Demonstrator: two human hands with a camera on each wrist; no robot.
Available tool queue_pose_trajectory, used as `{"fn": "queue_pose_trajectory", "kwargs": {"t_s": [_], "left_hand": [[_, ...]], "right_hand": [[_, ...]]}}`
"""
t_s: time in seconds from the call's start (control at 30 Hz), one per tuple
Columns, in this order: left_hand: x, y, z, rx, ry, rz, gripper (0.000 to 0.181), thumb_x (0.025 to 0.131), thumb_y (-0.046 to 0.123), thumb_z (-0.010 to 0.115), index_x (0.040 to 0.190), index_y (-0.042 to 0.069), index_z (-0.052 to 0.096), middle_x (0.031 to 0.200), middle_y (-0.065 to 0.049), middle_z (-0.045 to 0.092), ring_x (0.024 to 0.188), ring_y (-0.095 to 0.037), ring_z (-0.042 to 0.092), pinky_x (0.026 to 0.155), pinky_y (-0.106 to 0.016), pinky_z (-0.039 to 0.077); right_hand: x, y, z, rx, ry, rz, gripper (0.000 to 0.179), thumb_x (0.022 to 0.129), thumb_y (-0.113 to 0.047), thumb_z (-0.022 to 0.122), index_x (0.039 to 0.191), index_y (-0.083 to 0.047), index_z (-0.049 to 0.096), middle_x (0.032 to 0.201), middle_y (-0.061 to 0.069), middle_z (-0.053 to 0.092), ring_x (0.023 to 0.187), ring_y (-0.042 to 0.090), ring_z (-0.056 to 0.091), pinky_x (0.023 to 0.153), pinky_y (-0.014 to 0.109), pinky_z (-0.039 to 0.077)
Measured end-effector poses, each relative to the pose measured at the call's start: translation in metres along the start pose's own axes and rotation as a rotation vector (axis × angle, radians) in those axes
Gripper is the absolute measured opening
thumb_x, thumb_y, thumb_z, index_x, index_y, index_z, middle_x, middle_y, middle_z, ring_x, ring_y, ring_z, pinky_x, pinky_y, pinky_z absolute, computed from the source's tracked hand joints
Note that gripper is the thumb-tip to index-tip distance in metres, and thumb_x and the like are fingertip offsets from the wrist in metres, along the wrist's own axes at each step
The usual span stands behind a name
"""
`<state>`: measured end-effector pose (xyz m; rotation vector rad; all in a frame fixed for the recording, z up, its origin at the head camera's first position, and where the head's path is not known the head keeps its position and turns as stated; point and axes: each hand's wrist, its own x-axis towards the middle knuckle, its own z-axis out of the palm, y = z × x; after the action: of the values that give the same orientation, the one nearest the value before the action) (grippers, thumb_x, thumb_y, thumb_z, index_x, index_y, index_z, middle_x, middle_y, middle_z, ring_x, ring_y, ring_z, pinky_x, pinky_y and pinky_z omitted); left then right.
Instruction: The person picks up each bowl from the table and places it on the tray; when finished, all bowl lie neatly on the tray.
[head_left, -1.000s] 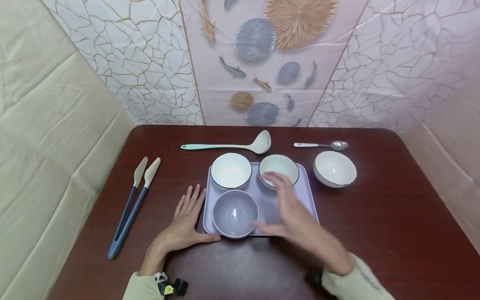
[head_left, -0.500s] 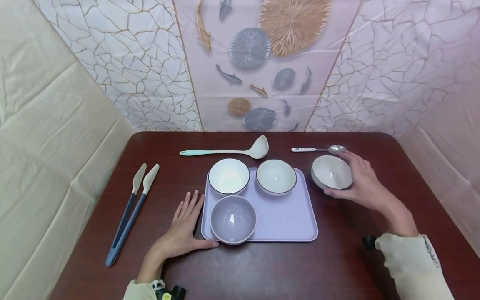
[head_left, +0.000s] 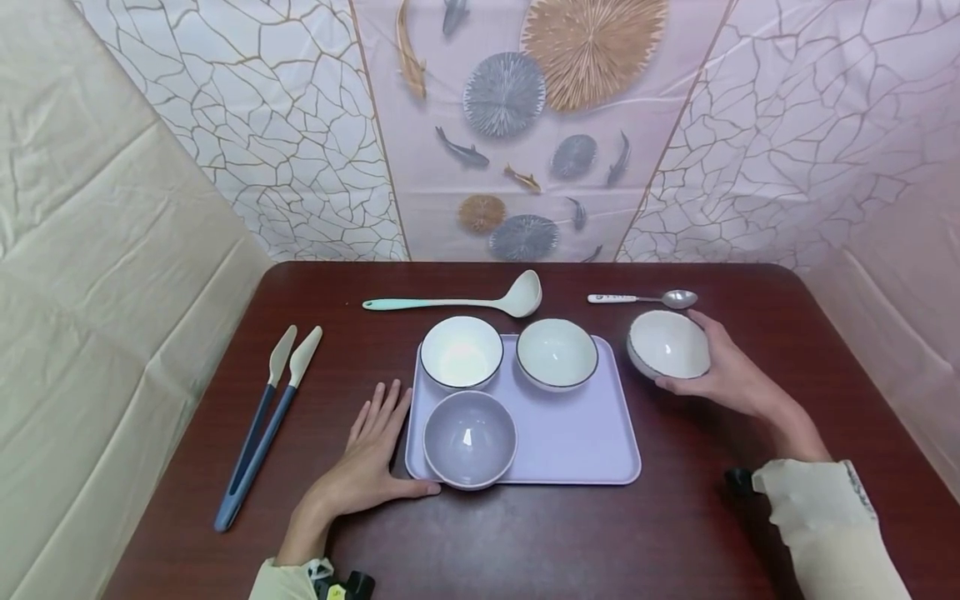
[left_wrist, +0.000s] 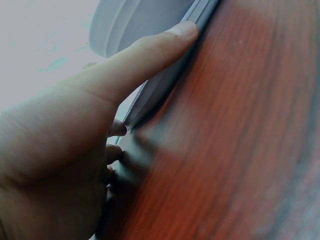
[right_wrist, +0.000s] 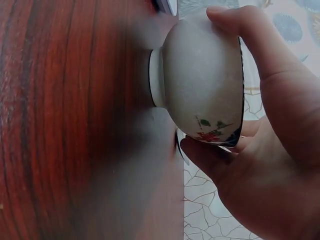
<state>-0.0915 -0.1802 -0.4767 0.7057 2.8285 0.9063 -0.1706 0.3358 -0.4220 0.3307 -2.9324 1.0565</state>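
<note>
My right hand grips a white bowl on the table right of the tray, thumb on the near side and fingers on the far side. In the right wrist view this bowl shows a red flower with green leaves, and its foot is close to the wood. My left hand lies with straight fingers along the left edge of the lilac tray, its thumb at the front corner. A grey bowl stands front left on the tray, behind it two dark-rimmed white bowls.
Behind the tray lies a ladle with a mint handle. A metal spoon with a white patterned handle lies behind the gripped bowl. Blue-handled tongs rest at the left. A patterned backdrop rises behind the table.
My right hand has moved from over the tray to the right and now holds the white bowl there. The left hand has stayed at the tray's edge.
</note>
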Motion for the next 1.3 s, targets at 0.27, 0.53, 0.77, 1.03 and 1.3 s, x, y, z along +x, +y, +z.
{"fn": "queue_pose_trajectory", "kwargs": {"t_s": [0.27, 0.53, 0.77, 1.03, 1.3], "left_hand": [[0.001, 0.001, -0.001, -0.013, -0.002, -0.009, 0.129, 0.067, 0.072, 0.074, 0.158, 0.007, 0.011, 0.163, -0.016, -0.001, 0.147, -0.036, -0.008, 0.114, -0.056, 0.001], [0.003, -0.001, -0.002, -0.014, 0.007, -0.008, 0.130, 0.065, 0.069, 0.079, 0.158, 0.008, 0.011, 0.163, -0.015, 0.000, 0.147, -0.034, -0.008, 0.114, -0.055, 0.000], [0.002, -0.003, -0.002, -0.009, -0.017, -0.036, 0.129, 0.066, 0.071, 0.077, 0.159, 0.012, 0.008, 0.163, -0.012, -0.002, 0.147, -0.032, -0.010, 0.114, -0.054, 0.000], [0.000, -0.002, -0.006, -0.010, 0.008, -0.022, 0.130, 0.065, 0.071, 0.077, 0.158, 0.010, 0.010, 0.163, -0.015, 0.000, 0.147, -0.035, -0.008, 0.113, -0.057, 0.001], [0.003, 0.000, -0.005, -0.005, 0.014, -0.008, 0.129, 0.066, 0.069, 0.078, 0.158, 0.008, 0.011, 0.162, -0.016, 0.001, 0.147, -0.036, -0.007, 0.114, -0.057, 0.002]], "right_hand": [[0.005, 0.000, 0.000, -0.003, 0.011, 0.009, 0.113, 0.068, -0.029, 0.091, 0.149, 0.006, 0.020, 0.132, 0.029, 0.034, 0.111, 0.041, 0.043, 0.088, 0.054, 0.041], [0.005, -0.011, 0.005, 0.030, 0.129, 0.083, 0.109, 0.066, -0.030, 0.092, 0.143, 0.008, 0.026, 0.130, 0.029, 0.035, 0.108, 0.041, 0.047, 0.085, 0.046, 0.044], [-0.009, -0.035, 0.000, 0.031, 0.159, 0.093, 0.114, 0.065, -0.031, 0.093, 0.145, 0.007, 0.020, 0.134, 0.030, 0.031, 0.111, 0.044, 0.044, 0.089, 0.057, 0.041], [-0.048, -0.091, 0.028, 0.105, 0.185, 0.044, 0.116, 0.058, -0.028, 0.097, 0.141, 0.004, 0.022, 0.131, 0.026, 0.037, 0.111, 0.040, 0.049, 0.089, 0.041, 0.043], [-0.066, -0.118, 0.079, 0.101, 0.047, -0.079, 0.122, 0.045, -0.043, 0.099, 0.136, -0.002, 0.029, 0.130, 0.011, 0.041, 0.110, 0.025, 0.052, 0.090, 0.040, 0.043]]}}
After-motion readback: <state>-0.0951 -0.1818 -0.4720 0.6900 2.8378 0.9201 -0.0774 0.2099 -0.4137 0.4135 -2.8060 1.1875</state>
